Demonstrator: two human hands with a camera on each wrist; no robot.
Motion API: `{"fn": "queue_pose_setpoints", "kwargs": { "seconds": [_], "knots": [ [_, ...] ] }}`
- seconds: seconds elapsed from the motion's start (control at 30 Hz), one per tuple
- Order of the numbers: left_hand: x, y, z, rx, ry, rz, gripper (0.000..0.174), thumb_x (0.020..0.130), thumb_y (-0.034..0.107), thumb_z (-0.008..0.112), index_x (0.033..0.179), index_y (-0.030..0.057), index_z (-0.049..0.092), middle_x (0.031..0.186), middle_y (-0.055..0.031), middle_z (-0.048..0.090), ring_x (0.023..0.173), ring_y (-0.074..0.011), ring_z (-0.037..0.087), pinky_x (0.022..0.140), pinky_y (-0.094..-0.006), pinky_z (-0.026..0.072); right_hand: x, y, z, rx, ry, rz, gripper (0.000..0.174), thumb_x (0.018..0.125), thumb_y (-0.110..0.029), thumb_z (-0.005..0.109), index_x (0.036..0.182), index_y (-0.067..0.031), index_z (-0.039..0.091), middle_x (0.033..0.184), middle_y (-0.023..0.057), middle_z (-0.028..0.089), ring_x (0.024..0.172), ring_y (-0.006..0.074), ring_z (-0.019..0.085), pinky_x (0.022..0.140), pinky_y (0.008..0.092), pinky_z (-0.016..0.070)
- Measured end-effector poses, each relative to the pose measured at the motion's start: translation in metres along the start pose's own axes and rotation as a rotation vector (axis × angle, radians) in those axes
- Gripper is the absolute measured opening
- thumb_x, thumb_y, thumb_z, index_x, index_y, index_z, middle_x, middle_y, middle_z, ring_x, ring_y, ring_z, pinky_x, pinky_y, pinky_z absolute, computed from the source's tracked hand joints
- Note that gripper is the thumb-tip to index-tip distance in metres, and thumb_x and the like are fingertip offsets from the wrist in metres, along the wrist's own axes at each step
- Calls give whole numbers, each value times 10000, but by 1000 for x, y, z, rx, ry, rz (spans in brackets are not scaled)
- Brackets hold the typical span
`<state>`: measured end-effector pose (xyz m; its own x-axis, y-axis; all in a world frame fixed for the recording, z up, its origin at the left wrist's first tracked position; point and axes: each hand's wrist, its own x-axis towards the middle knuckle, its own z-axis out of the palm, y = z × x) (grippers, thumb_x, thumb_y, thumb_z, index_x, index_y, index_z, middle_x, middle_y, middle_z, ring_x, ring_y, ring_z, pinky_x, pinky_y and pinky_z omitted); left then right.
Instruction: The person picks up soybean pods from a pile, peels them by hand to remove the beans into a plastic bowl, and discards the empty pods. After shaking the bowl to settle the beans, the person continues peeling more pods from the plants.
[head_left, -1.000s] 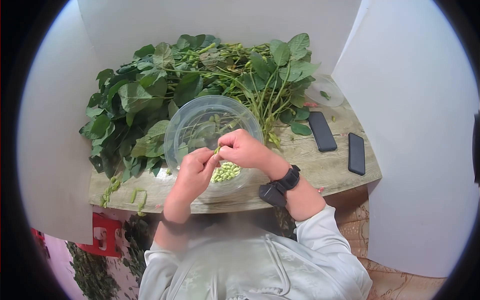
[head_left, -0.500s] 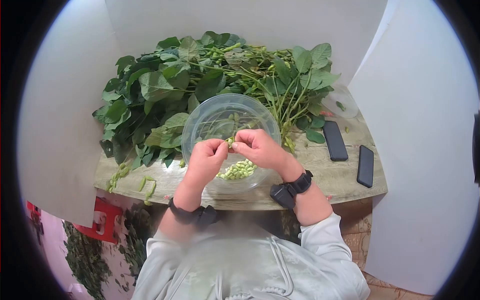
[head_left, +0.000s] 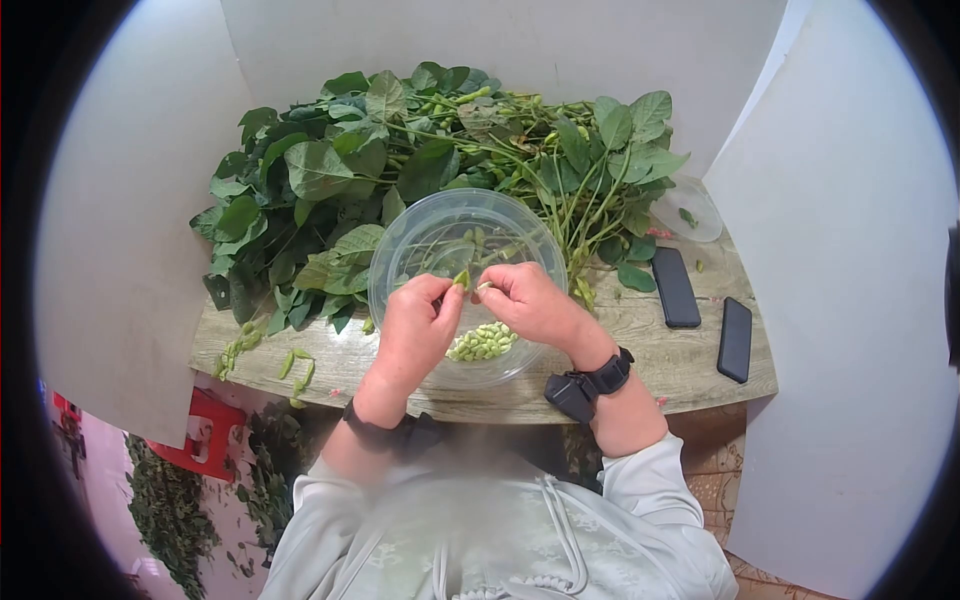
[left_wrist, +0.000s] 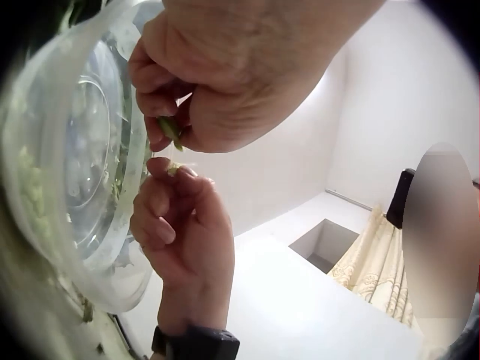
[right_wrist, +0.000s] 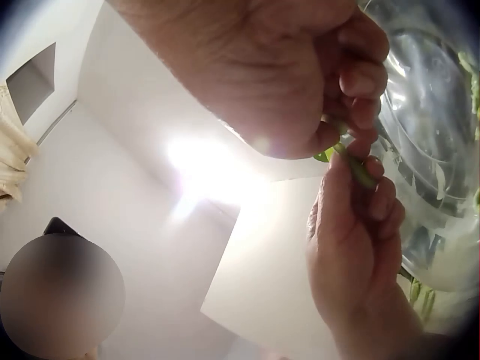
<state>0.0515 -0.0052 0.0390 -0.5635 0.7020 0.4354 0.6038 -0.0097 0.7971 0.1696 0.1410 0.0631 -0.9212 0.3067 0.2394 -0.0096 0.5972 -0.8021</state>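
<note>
Over the clear plastic bowl (head_left: 393, 345), my left hand (head_left: 419, 318) pinches a green soybean pod (head_left: 461, 279) between thumb and forefinger. My right hand (head_left: 538, 308), just beside it, pinches a small pale bean (head_left: 485, 286) with its fingertips. In the left wrist view the pod (left_wrist: 170, 129) shows above the pale bean (left_wrist: 175, 168), and the two hands' fingertips are close together. Several shelled pale green soybeans (head_left: 482, 342) lie in the near part of the bowl, below the hands.
A heap of leafy soybean plants (head_left: 350, 170) covers the back of the wooden table (head_left: 560, 385). Loose pods (head_left: 298, 370) lie at the front left. Two dark phones (head_left: 676, 287) and a clear lid (head_left: 690, 212) are at the right. A red stool (head_left: 207, 435) stands below.
The hands, together at the pod earlier, have drawn slightly apart, the right with a pale bean. The whole scene has shifted right in view as the head turned.
</note>
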Motion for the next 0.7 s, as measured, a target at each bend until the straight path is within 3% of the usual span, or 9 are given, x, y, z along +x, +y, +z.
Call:
{"fn": "queue_pose_setpoints", "kwargs": {
  "seconds": [0.13,0.2,0.23,0.27,0.3,0.37,0.43,0.5,0.7],
  "knots": [
    [7,-7,-5,-1,110,146,126,905,98,657,880,-12,712,725,-61,585,601,-173,520,552,-305,411,-3,-3,-2,-2,-70,8,214,855,-132,592,947,32,693,712,194,652,597,283,611,602,361,491],
    [6,-7,-7,15,133,216,142,928,109,640,899,-6,718,715,-16,556,592,-135,486,540,-279,389,-2,5,3,-38,5,-170,210,863,-112,647,1025,14,694,732,104,635,611,86,517,534,284,432],
    [4,-2,-9,-261,61,-13,155,954,126,613,932,2,705,709,14,520,575,-104,450,518,-254,357,-2,5,3,-37,5,-170,210,863,-112,647,1025,14,694,732,104,635,611,86,517,534,284,432],
    [3,1,-10,-535,-14,-245,170,980,143,586,966,11,691,702,44,484,558,-73,414,496,-229,326,-3,4,2,-37,10,-189,235,858,-131,679,1047,9,694,776,109,650,622,94,533,542,281,442],
    [3,0,-11,-535,-14,-245,170,980,143,586,966,11,691,702,44,484,558,-73,414,496,-229,326,-3,1,1,-36,16,-207,265,854,-150,711,1069,4,694,820,113,664,634,102,550,551,277,452],
    [3,-3,-14,-981,-143,-443,171,1010,162,540,1038,25,638,713,71,465,536,-30,351,466,-198,278,-4,-6,1,-2,-5,-190,259,858,-173,725,1045,3,690,822,110,660,638,123,558,556,285,451],
    [4,-1,-13,-1042,-149,-475,156,1008,159,539,1052,34,621,713,66,472,528,-17,343,459,-184,263,-4,-11,1,32,-26,-172,259,863,-196,738,1021,2,686,825,107,656,642,145,566,561,292,450],
    [5,-1,-11,-1102,-156,-505,144,1005,156,538,1065,43,604,714,60,478,521,-5,335,452,-171,248,-3,-14,1,-74,-62,-216,206,852,-187,707,892,10,663,831,171,661,740,334,640,664,392,507],
    [7,4,-9,-1155,-143,-550,114,990,146,571,1045,50,595,734,39,503,511,-6,349,437,-171,238,-2,-2,2,-204,84,-356,164,888,-121,655,818,17,601,754,161,599,670,328,569,599,388,452]
  ]
}}
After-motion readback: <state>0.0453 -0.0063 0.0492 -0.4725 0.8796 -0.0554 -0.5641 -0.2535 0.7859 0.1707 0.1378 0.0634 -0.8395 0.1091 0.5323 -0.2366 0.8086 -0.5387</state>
